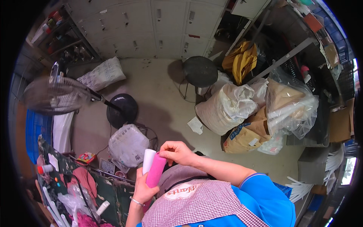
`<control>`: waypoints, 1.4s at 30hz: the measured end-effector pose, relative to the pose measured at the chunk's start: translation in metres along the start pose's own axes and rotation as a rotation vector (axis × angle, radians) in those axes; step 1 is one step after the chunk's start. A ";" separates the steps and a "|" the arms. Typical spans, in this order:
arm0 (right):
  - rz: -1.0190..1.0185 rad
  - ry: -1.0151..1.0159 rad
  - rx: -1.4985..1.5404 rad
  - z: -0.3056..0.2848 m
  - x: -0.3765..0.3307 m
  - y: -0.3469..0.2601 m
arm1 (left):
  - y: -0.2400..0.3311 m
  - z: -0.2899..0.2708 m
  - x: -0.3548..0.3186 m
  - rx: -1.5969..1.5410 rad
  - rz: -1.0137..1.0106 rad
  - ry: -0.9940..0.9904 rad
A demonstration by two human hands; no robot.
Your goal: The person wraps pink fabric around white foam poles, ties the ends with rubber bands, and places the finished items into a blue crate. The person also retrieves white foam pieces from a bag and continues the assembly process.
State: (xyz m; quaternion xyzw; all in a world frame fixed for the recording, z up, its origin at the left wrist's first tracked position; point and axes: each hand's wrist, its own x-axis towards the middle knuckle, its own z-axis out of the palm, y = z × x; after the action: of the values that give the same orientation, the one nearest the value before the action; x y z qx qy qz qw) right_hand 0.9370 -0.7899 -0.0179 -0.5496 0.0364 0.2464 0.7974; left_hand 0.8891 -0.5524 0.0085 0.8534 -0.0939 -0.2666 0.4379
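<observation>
A: Report the hands, taking the black stool (200,70) as reference.

B: Both hands are working close to the body, well below the stool and slightly left of it. The left hand (144,188) is closed around the lower part of a pink tube (155,170), gripping it upright, with a thin bracelet (137,201) on the wrist. A white tube (148,160) is standing just beside the pink one, on its left and touching it; I judge the same hand is supporting both, but the fingers are hiding the contact.

A: And the right?

B: The right hand (176,151) is pinching narrow at the top end of the pink tube, thumb and fingertips together. That grip is probably steadying the tube against tilting while the lower hand is carrying the weight.

A: Surroundings?

B: A checked apron (196,208) is covering the chest under a blue sleeve (261,193). Directly below the stool, a large white sack (223,108) is leaning against a brown paper bag (247,136), most likely stacked so for support. Left of the stool, a floor fan (53,94) is tilting over its round black base (123,109), and a clear bag of white pieces (128,145) is lying below that base. Grey lockers (151,26) are standing above the stool.
</observation>
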 end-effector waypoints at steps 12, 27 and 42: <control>0.163 -0.261 -0.011 -0.088 0.177 -0.108 | 0.047 -0.063 0.159 -0.219 -0.129 0.045; -0.228 -0.793 -0.563 -0.179 0.419 -0.229 | 0.076 -0.132 0.368 -0.314 -0.243 0.149; 0.265 -0.437 -0.502 -0.098 0.787 -0.210 | -0.045 -0.225 0.461 -0.648 -0.772 0.408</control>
State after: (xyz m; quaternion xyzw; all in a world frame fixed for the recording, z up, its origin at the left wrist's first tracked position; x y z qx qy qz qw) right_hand 1.7384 -0.6574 -0.1352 -0.6531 -0.1259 0.4608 0.5876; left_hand 1.3939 -0.5499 -0.0924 0.6815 0.4003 -0.2520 0.5583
